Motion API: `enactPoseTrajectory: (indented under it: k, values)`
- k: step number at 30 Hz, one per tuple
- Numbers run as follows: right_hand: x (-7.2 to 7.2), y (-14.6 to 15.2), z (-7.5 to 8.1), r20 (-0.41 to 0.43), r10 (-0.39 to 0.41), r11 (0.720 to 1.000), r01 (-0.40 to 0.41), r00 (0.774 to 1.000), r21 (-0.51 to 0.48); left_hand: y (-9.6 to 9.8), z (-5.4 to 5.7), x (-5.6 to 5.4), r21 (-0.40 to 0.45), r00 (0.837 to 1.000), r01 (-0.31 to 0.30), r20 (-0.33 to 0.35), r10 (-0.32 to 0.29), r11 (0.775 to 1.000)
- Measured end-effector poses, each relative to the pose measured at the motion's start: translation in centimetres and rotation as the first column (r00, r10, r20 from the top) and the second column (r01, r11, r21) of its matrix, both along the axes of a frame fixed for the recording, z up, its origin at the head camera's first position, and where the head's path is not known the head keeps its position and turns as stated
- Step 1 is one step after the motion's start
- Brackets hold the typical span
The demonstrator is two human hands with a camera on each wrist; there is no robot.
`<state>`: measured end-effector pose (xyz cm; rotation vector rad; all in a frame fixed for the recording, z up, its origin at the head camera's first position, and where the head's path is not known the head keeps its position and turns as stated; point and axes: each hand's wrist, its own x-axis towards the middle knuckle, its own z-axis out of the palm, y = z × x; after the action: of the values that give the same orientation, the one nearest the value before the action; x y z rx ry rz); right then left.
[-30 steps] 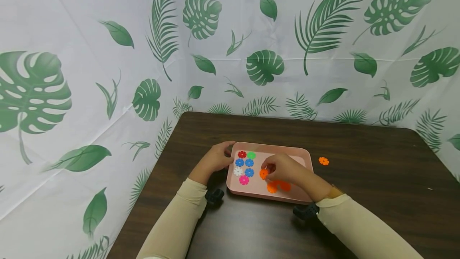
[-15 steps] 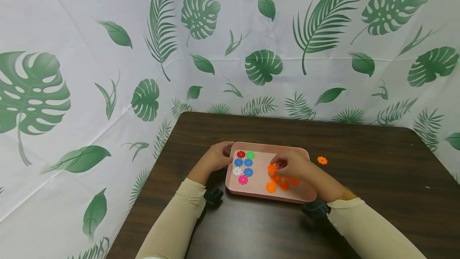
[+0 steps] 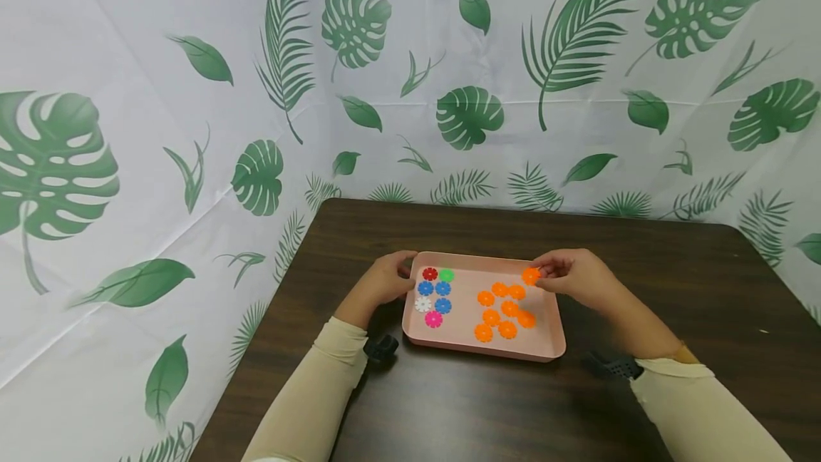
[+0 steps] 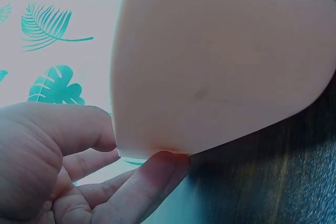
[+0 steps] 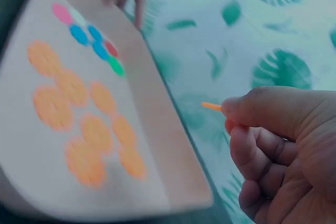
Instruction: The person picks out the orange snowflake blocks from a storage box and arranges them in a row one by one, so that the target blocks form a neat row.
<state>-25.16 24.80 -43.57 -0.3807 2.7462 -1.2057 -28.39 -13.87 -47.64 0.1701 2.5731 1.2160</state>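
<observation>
Head view: the right hand (image 3: 574,278) has its grip pinched on one orange disc (image 3: 531,276) — at the pink tray's (image 3: 465,292) far right corner. The left hand's (image 3: 387,279) grip holds the tray's left edge — other orange discs (image 3: 509,309) lie inside.

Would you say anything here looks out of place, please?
Nothing appears damaged. Only a tiny pale speck on the dark brown wood-grain table looks stray, lying apart from the pink rectangular tray and its notched round coloured discs; it's too small to identify.
</observation>
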Motion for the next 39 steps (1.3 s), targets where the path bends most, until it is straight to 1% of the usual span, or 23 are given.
enactPoseTrajectory:
  k: [3,6,11,16,19,23,30,39]
  values:
    - [0.2,2.7,0.2,0.015,-0.068,0.998,0.068,0.998,-0.004,0.1,0.1,0.0,0.0,1.0,-0.01,0.003,0.01,1.0]
    - [0.4,5.6,-0.1,0.021,-0.123,0.992,0.122,0.992,0.013,0.1,0.3,0.1,0.01,1.0,-0.018,0.003,0.018,1.0]
    - [0.5,9.9,-1.7,0.023,-0.188,0.978,0.185,0.982,0.097,0.0,0.5,0.2,0.034,1.0,-0.016,-0.004,0.016,0.999]
    - [0.4,12.5,-3.6,0.051,-0.217,0.964,0.205,0.975,0.17,-0.2,0.6,0.2,0.029,1.0,-0.023,-0.01,0.023,0.999]
    - [0.3,13.0,-4.4,0.074,-0.215,0.963,0.199,0.974,0.184,-0.1,0.5,0.2,0.027,1.0,-0.026,-0.009,0.026,0.999]
    - [0.0,12.8,-4.9,0.084,-0.212,0.963,0.194,0.974,0.185,0.0,0.3,0.2,0.031,1.0,-0.026,-0.003,0.026,0.999]
    - [-0.8,12.5,-5.1,0.046,-0.177,0.954,0.16,0.983,0.255,0.1,0.1,0.2,0.036,1.0,-0.024,-0.003,0.024,0.999]
    - [-1.0,12.3,-5.4,-0.013,-0.148,0.939,0.145,0.989,0.311,0.1,0.0,0.2,0.038,1.0,-0.025,0.001,0.025,0.999]
